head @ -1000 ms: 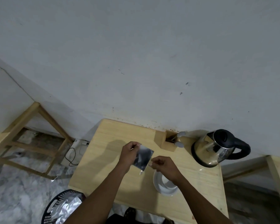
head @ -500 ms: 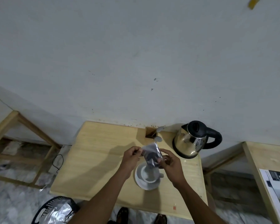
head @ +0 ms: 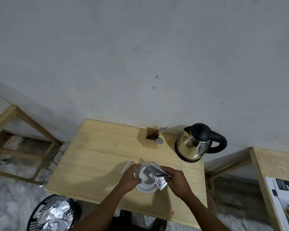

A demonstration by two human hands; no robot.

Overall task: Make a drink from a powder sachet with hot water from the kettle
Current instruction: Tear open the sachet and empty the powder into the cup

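A white cup [head: 144, 176] stands on a white saucer [head: 146, 189] near the front of the wooden table [head: 97, 155]. My right hand [head: 175, 180] pinches a silver powder sachet [head: 157, 175], which is tilted over the cup with its torn end low. My left hand [head: 129, 178] curls against the cup's left side. A torn strip of the sachet [head: 125, 167] lies on the table just left of the cup. The steel kettle [head: 194, 144] with a black lid and handle stands at the back right of the table.
A wooden holder [head: 151, 139] with a spoon and a fork stands at the back next to the kettle. A black basket [head: 52, 214] with crumpled foil sits on the floor at the front left. Another table with a printed sheet [head: 284, 202] stands at the right.
Both hands carried the sachet down and right over the cup. The left hand let go of the sachet and moved to the cup's side. A torn strip now lies on the table.
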